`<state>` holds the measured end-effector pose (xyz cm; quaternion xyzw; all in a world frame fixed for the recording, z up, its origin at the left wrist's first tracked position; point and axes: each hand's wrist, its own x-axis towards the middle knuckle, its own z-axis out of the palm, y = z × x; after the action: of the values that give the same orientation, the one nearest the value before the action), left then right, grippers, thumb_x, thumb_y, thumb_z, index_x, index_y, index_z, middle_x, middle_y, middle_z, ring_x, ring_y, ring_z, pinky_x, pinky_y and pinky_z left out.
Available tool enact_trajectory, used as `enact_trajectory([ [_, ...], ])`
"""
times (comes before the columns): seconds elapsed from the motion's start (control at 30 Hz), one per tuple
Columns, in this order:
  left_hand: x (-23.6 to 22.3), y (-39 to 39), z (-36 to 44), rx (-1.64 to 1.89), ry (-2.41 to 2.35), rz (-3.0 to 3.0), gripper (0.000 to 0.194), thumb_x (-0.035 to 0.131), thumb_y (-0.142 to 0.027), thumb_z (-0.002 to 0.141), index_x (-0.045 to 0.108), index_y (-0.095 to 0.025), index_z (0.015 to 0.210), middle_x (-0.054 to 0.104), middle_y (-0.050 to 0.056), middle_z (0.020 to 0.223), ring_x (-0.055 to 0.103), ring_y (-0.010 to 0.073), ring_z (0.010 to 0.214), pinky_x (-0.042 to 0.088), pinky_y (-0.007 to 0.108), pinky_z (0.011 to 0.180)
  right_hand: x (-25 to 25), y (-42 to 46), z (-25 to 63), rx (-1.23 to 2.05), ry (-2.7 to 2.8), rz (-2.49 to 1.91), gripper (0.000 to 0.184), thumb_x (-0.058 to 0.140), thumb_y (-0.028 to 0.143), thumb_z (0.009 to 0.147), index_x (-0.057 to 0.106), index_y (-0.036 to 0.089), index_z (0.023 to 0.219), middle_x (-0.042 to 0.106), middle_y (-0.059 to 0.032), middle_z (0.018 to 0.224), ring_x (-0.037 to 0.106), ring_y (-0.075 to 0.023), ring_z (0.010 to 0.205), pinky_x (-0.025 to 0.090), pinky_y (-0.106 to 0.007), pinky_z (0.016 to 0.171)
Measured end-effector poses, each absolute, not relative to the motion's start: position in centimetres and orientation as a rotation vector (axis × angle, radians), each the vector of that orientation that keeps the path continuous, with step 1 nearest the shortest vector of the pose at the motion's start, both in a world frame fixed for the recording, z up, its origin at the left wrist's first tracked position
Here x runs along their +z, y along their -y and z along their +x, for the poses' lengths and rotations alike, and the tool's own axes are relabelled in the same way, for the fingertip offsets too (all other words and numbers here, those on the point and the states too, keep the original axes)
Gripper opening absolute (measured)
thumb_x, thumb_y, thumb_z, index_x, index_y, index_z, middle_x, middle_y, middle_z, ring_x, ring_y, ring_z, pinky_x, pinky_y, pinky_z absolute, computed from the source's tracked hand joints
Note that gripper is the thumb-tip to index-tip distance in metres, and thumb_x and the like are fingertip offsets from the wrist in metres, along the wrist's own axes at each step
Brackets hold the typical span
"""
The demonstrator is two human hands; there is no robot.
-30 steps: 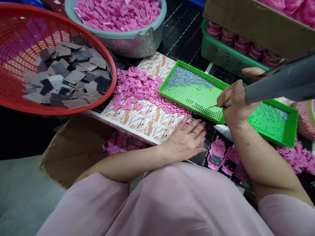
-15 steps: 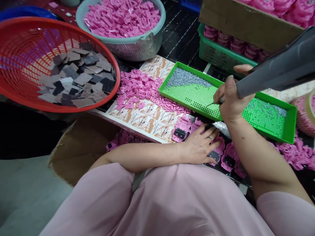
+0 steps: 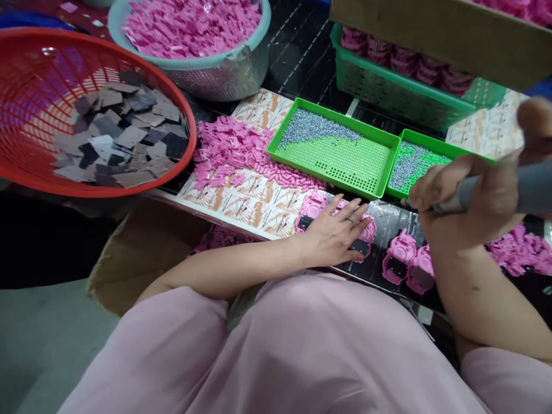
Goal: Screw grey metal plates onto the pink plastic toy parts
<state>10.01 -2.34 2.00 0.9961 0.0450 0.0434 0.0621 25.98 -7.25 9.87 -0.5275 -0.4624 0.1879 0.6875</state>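
Note:
My left hand (image 3: 334, 233) lies flat with fingers spread over a few pink plastic housings (image 3: 313, 206) fitted with dark plates, partly covering them. In my right hand (image 3: 487, 195) is a grey powered screwdriver (image 3: 535, 185), its body running off the right edge. Its tip is blurred near the smaller green tray (image 3: 397, 190) of screws, and I cannot tell if it carries a screw. Between my hands, close to the right forearm, lie two more pink housings (image 3: 399, 257). The larger green tray (image 3: 336, 168), with a heap of small silver screws (image 3: 317, 127), stands beyond my left hand.
A red basket (image 3: 190, 135) of thin grey plates is at left. Behind it stands a pale blue basket (image 3: 241, 72) of pink parts. Loose pink pieces (image 3: 228, 146) lie beside the tray. A green crate (image 3: 388, 86) and a cardboard box (image 3: 431, 37) are at back right.
My right hand and the screwdriver have moved right and away from the larger tray. A gap now shows between the housings under my left hand and those to its right. The view has shifted slightly.

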Motion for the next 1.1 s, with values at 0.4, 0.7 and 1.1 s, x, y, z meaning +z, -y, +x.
enact_trajectory([
  [0.4,2.2,2.6,10.2,0.103,-0.112,3.024,0.069,0.054,-0.058,0.089,0.047,-0.009,0.137,0.044,0.019,0.146,0.038,0.0336,0.137,0.026,0.053,0.113,7.4,8.2,24.5,0.429,1.067,-0.868,0.023,0.064,0.028,0.083,0.064,0.034,0.106,0.046,0.0086,0.046,0.037,-0.0109,0.028,0.034,-0.025,0.028],
  [0.7,1.9,2.6,10.4,0.132,-0.092,3.020,0.070,0.054,-0.059,0.088,0.049,-0.008,0.134,0.045,0.022,0.144,0.040,0.0357,0.135,0.025,0.057,0.112,6.5,8.3,24.8,0.513,1.055,-0.965,0.025,0.067,0.036,0.083,0.054,0.032,0.103,0.046,0.0098,0.046,0.038,-0.0122,0.030,0.035,-0.027,0.032],
  [1.1,1.0,2.5,10.2,0.284,-0.047,3.038,0.071,0.055,-0.062,0.086,0.052,-0.007,0.132,0.049,0.022,0.140,0.046,0.0326,0.129,0.024,0.057,0.114,7.0,6.9,26.1,0.555,1.224,-0.948,0.037,0.066,0.035,0.084,0.053,0.035,0.119,0.048,0.0093,0.050,0.044,-0.0126,0.034,0.039,-0.027,0.034],
])
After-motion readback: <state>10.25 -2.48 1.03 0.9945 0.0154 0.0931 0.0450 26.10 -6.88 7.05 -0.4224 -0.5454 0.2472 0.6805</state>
